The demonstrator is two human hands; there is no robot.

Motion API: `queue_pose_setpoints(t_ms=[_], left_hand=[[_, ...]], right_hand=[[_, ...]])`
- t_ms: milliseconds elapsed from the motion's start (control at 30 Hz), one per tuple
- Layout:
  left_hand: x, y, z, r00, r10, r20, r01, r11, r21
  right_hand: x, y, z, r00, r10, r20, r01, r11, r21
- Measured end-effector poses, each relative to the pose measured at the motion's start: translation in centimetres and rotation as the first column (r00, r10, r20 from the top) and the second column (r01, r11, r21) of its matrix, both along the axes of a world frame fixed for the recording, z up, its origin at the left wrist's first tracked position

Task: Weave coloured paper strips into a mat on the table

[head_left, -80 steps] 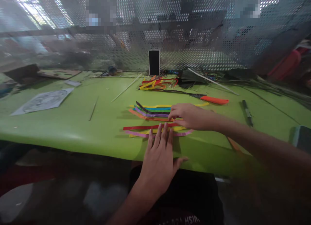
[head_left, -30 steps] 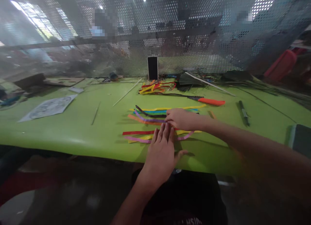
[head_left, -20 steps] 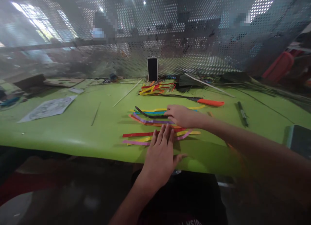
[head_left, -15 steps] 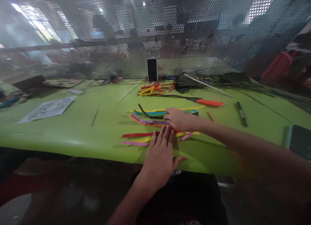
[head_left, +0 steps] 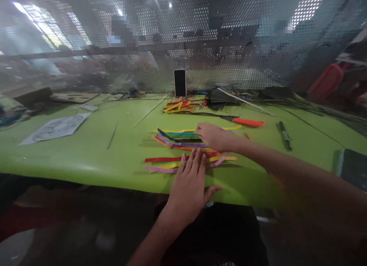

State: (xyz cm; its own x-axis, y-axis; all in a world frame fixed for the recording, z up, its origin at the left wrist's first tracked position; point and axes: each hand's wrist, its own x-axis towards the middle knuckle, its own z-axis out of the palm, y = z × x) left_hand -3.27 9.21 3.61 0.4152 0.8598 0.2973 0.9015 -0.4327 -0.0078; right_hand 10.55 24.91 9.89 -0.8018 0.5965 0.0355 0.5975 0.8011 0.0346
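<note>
Over near strips [head_left: 164,159], left hand [head_left: 187,191] palm-down, fingers [head_left: 189,162] outstretched.

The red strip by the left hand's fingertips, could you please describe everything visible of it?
The red strip is a narrow, flat, ribbon-like band, perhaps plastic or paper. It lies nearly straight across the green tabletop, between the orange strip and the nearer yellow strip. The left hand lays fingers over its middle, hiding part; its left end shows clearly.

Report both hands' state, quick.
Left hand: open, flat over the nearer strips.
Right hand: curled at the farther strips; whether it grips one cannot be told.
</note>
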Motion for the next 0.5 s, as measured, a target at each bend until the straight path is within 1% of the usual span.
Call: queue_pose_setpoints(t_ms=[167,267,400,500], left_hand=[[-0.1,-0.1,0.0,1.000,-0.010,-0.012,0.010,1.000,0.005],[-0.1,-0.2,0.0,0.999,-0.025,-0.021,0.025,1.000,0.009],[-0.2,-0.2,-0.1,0.999,-0.032,-0.024,0.033,0.999,0.015],[-0.2,-0.1,0.0,0.999,-0.037,-0.008,0.037,0.999,0.024]], right_hand=[[-0.2,0.4,-1.0,0.999,0.013,0.041,-0.012,1.000,-0.004],[-0.3,0.4,-1.3,0.998,0.028,0.048,-0.028,1.000,-0.007],[-0.2,0.3,-1.1,0.998,0.047,0.040,-0.047,0.999,-0.008],[0.0,0.2,-0.7,0.999,0.029,0.021,-0.029,0.999,0.018]])
